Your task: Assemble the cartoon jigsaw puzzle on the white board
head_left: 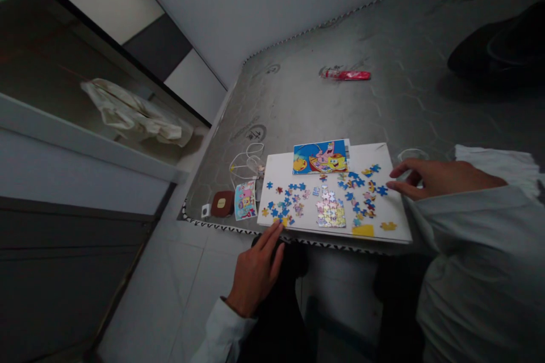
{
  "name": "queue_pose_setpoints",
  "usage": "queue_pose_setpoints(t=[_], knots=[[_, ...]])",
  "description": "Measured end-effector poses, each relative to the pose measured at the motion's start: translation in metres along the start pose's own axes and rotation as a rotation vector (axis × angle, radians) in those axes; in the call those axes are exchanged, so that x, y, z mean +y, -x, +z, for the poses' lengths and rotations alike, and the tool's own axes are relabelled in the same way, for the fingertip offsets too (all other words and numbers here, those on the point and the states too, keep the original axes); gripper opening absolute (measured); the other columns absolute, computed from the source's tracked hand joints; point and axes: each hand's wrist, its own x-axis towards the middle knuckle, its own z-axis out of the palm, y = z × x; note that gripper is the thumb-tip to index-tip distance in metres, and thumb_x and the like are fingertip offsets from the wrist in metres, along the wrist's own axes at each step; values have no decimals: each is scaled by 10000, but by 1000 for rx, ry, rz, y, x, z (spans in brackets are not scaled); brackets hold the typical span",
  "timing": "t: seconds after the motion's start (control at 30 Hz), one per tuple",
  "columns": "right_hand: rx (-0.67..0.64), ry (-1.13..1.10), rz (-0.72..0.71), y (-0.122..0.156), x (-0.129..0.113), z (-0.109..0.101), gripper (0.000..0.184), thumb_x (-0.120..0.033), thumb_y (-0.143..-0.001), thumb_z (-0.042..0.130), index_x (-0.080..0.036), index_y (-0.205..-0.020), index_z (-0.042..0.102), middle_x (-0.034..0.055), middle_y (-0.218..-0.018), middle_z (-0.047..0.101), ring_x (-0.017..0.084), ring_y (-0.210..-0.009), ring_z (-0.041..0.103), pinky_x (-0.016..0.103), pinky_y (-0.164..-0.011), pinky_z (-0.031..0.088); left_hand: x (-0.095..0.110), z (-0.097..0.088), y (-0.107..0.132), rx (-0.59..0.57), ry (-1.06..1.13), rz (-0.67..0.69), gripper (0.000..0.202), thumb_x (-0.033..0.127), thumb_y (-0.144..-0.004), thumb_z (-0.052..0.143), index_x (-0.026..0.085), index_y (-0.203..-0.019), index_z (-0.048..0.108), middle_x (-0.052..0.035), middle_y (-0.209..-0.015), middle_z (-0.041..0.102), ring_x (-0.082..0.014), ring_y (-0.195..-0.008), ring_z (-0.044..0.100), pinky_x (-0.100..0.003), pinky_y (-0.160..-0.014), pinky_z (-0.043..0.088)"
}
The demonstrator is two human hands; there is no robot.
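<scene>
A white board (383, 156) lies at the near edge of a grey mattress (332, 39). Several loose jigsaw pieces (357, 181), mostly blue, are scattered on it. A small joined patch of pink and yellow pieces (330, 211) sits in the middle. A cartoon reference picture (320, 156) rests at the board's far edge. My left hand (258, 269) reaches to the board's near left edge, fingers stretched out and touching pieces there. My right hand (430, 177) rests at the board's right side, fingers apart, fingertips beside a blue piece (382, 190).
Left of the board lie a small cartoon card (246, 200), a brown square object (222, 203) and a white cable (247, 163). A red wrapper (346, 74) lies further back. A dark item (498, 45) sits at the far right. Crumpled cloth (131, 113) lies on the left ledge.
</scene>
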Motion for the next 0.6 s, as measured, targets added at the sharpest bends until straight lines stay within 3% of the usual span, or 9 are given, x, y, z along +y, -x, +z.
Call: queue_pose_setpoints(t=[0.13,0.27,0.6], knots=[[6,-18,-14,-2,10,0,492,-641,-827,564,-262,-1113,696,76,-979,776,255,-798,703,370,-680,474,1,5,-2,1,-25,30,443,267,-1091,422,226,-1523,514,-54,-1580,508,-216,-1305,639,-353,-1029,606],[37,-23,-26,-6,18,5,485,-657,-787,588,-285,-1076,705,58,-941,779,254,-752,702,357,-628,453,-5,16,-3,87,-49,93,447,271,-1086,457,211,-1527,494,-49,-1577,515,-217,-1287,651,-375,-995,627],[36,-24,-14,0,13,1,467,-615,-833,572,-270,-1115,711,73,-968,783,254,-795,704,375,-690,470,-6,23,-6,130,-57,117,452,270,-1084,470,204,-1531,471,-58,-1568,527,-217,-1287,651,-380,-978,632]])
